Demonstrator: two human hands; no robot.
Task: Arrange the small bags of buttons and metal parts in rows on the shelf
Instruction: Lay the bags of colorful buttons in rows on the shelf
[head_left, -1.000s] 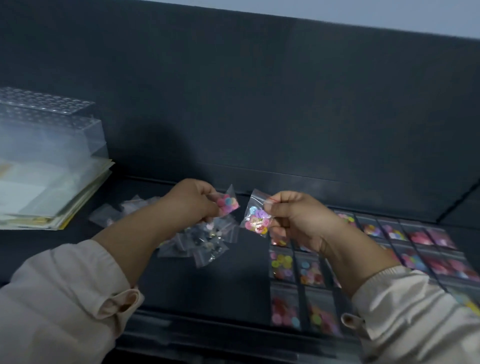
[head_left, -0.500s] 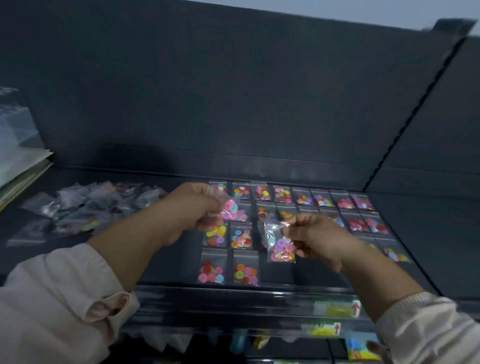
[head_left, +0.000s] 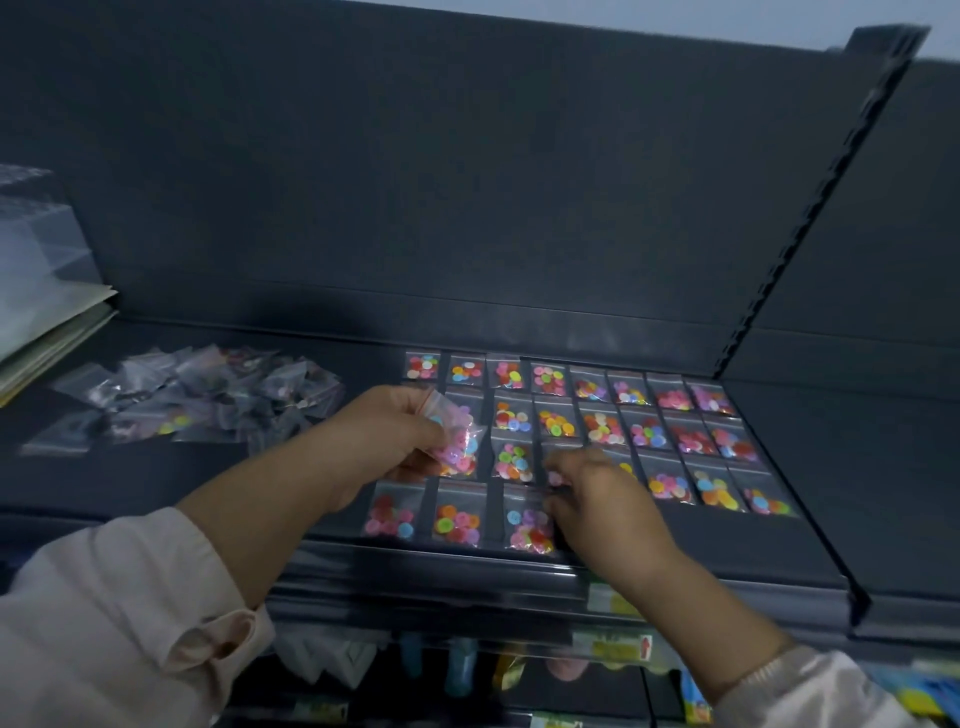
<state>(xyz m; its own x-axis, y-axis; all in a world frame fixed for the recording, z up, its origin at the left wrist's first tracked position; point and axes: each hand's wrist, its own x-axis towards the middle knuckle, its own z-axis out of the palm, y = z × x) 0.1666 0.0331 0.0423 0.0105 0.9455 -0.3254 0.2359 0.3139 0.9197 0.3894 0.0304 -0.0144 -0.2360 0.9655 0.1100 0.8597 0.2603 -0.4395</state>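
Right hand (head_left: 597, 499) dropped, pinching front-row bag (head_left: 525, 527); left hand (head_left: 384, 436) pinches pink bag (head_left: 461, 441).

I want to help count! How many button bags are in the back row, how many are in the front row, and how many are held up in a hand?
Back row bags: 8
Front row bags: 3, right hand pinching the last
Bag held up in left hand: 1
Total: 12
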